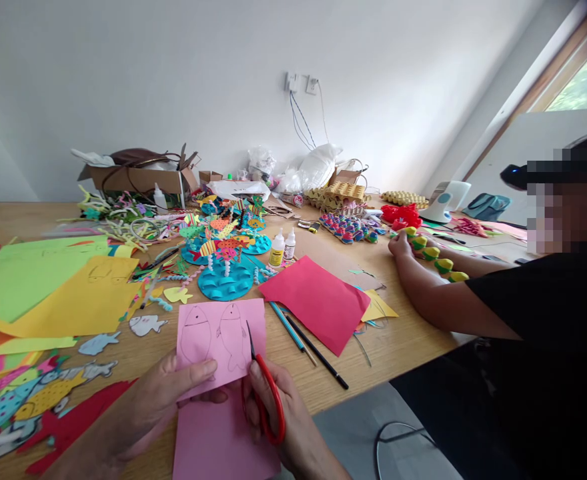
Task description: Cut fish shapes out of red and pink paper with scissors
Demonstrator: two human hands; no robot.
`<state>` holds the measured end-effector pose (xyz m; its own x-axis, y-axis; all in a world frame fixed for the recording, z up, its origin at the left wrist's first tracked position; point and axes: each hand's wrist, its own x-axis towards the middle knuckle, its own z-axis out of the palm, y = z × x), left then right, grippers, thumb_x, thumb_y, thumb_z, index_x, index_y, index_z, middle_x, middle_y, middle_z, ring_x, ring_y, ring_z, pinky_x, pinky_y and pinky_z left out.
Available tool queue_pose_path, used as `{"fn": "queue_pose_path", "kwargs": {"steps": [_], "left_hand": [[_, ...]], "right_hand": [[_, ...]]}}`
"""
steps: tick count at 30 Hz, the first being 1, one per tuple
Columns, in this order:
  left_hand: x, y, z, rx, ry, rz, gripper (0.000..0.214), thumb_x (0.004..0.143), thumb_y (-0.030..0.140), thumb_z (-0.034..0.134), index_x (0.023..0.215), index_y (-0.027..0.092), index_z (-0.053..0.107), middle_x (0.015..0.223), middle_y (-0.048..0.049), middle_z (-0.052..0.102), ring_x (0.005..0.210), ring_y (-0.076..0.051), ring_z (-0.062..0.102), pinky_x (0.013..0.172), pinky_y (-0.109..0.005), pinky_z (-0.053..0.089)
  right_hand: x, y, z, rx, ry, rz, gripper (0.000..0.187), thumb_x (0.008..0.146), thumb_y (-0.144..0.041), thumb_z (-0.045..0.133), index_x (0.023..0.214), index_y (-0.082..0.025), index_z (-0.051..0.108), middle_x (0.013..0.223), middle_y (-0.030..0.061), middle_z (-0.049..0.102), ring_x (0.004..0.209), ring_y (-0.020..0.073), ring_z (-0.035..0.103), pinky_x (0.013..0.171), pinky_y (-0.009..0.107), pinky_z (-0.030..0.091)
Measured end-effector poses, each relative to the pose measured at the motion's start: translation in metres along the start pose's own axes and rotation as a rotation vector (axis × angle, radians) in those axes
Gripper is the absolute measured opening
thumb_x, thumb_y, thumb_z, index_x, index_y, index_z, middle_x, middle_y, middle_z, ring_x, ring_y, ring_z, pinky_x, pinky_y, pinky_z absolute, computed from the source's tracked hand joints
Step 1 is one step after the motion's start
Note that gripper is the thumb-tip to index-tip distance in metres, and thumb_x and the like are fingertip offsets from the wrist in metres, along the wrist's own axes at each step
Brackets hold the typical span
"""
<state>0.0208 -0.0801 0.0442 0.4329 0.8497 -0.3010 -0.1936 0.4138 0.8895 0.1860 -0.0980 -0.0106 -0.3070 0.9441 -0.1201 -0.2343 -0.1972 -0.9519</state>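
Note:
Two fish are drawn in dark outline on a sheet of pink paper (241, 320). My left hand (173, 383) pinches the sheet's lower left, thumb on top. Fingers of my right hand (283, 407) are in the red handles of a pair of scissors (272, 393). The blades point up along the right-hand fish, close to the sheet's right part; whether they are cutting cannot be made out. Below hangs more pink paper (218, 440); whether it joins the held sheet is unclear. Cut-out paper fish (146, 325) lie left of my hands.
A red sheet (318, 300) lies ahead, with pencils (318, 353) beside it. Blue egg-carton bases (226, 283) carry paper fish, near glue bottles (277, 250). Yellow paper (78, 293) and green paper (33, 267) spread left. A co-worker (538, 320) holds painted carton cups at right.

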Motion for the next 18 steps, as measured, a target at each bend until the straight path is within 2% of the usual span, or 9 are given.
{"fn": "queue_pose_path", "kwargs": {"steps": [8, 18], "left_hand": [[0.001, -0.003, -0.002, -0.002, -0.008, -0.001, 0.020, 0.076, 0.029, 0.065, 0.093, 0.020, 0.072, 0.084, -0.0033, 0.075, 0.076, -0.020, 0.065, 0.072, -0.029, 0.050], [0.004, 0.003, -0.002, 0.037, 0.006, -0.036, 0.017, 0.074, 0.028, 0.065, 0.087, 0.023, 0.074, 0.084, -0.0046, 0.075, 0.076, -0.021, 0.066, 0.073, -0.030, 0.050]], "right_hand": [[0.009, -0.006, -0.004, -0.021, -0.028, -0.003, 0.050, 0.081, -0.062, 0.044, 0.064, -0.015, 0.047, 0.045, -0.0053, 0.045, 0.036, 0.0057, 0.041, 0.036, 0.017, 0.027], [0.015, -0.007, -0.005, -0.031, -0.002, 0.020, 0.053, 0.076, -0.066, 0.047, 0.060, -0.016, 0.045, 0.041, -0.0061, 0.043, 0.033, 0.0054, 0.039, 0.035, 0.017, 0.027]]}}
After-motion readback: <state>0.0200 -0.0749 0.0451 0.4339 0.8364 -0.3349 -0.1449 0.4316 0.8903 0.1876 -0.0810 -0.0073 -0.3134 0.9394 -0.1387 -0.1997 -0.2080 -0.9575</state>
